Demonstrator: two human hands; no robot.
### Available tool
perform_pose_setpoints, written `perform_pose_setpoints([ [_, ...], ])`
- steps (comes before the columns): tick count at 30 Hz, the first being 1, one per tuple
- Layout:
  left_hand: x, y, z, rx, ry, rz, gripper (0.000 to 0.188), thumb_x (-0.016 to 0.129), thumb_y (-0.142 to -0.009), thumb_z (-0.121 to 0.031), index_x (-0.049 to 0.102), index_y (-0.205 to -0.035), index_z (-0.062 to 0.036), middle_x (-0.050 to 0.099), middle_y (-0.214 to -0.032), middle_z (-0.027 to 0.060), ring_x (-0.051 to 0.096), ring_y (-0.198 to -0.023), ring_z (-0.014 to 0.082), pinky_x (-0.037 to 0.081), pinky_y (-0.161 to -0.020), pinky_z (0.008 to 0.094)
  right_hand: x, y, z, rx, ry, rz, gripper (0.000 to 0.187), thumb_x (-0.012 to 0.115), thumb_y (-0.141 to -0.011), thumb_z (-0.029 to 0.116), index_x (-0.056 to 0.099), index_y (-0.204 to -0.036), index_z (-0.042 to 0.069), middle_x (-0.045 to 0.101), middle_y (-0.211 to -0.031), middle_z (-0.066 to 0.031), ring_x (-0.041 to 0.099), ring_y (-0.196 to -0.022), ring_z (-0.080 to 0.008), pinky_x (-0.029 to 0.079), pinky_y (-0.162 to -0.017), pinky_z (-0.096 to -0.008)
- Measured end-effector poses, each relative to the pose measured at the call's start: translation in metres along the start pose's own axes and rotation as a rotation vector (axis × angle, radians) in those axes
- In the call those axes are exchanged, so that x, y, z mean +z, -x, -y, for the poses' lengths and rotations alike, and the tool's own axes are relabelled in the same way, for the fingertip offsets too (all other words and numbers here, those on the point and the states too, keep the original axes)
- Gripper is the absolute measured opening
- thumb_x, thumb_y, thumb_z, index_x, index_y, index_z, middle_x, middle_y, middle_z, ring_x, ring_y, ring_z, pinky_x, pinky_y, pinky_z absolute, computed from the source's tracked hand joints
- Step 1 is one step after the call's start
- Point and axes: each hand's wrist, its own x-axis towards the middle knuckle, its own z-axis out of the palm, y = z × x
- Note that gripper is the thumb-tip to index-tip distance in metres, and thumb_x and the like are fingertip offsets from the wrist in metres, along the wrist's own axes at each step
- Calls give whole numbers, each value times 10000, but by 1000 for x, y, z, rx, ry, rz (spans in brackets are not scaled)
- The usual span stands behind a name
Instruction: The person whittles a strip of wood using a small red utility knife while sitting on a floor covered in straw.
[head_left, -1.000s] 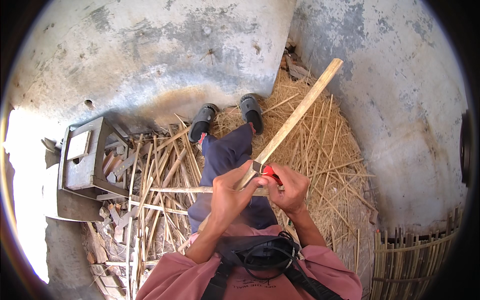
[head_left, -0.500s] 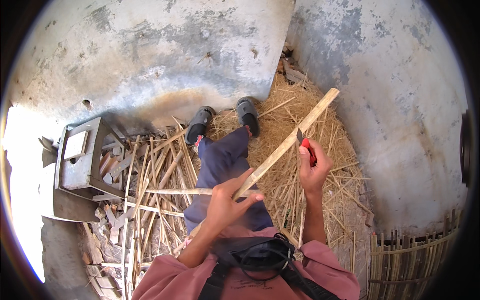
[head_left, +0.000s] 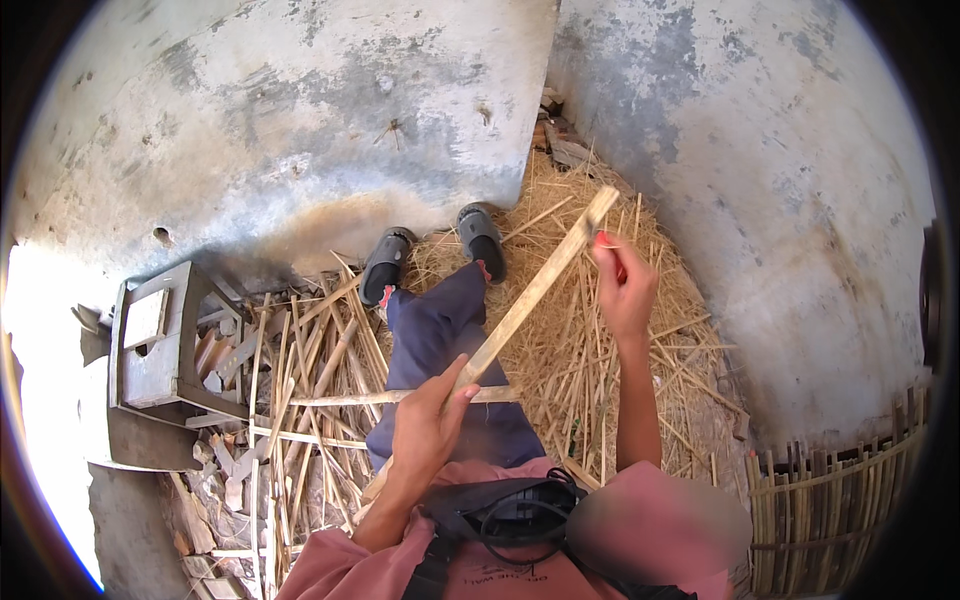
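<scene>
A long pale bamboo strip slants from near my waist up to the right, over my legs and the shavings. My left hand is closed round its lower part. My right hand is closed on a knife with a red handle, most of it hidden by the fingers. The knife's dark blade meets the strip close to its upper end. A second bamboo stick lies crosswise over my thighs, beneath the strip.
Shavings are heaped by my feet and to the right. Cut bamboo sticks and rubble lie on the left, beside a grey wooden box. A slatted bamboo fence stands at lower right. Worn walls rise ahead and at right.
My right hand and the knife have moved up along the strip toward its far end. The fingers of my left hand have drawn in round the strip. The whole view has shifted slightly.
</scene>
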Motion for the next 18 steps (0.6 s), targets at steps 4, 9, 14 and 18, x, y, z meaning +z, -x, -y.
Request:
perform_pose_setpoints([
  [4,-4,20,21,-1,-36,29,461,758,-1021,-295,708,-1396,-32,746,-937,223,732,-851,416,558,-770,439,-8,-44,-76,300,66,-168,494,621,-1103,462,779,-1225,11,647,-699,-26,553,-599,-145,388,-559,-328],
  [9,-9,22,45,25,-134,42,461,772,-1002,-307,723,-1364,-26,759,-969,214,736,-891,429,568,-789,463,-67,-27,-217,466,632,367,646,638,-1041,603,790,-1178,-10,803,-1023,-179,756,-931,-382,547,-829,-471],
  [14,-14,0,31,-29,-51,37,423,779,-983,-268,725,-1309,-3,753,-1049,215,730,-948,431,565,-841,468,-42,46,-225,571,540,1134,527,698,-997,528,786,-1038,10,750,-886,-211,720,-795,-342,545,-775,-454],
  [18,-8,-11,23,-15,75,5,304,788,-992,-189,725,-1207,16,739,-933,159,700,-819,280,538,-757,383,-35,64,-155,544,458,781,558,678,-1004,556,775,-1163,30,755,-935,-199,727,-854,-323,544,-813,-446],
])
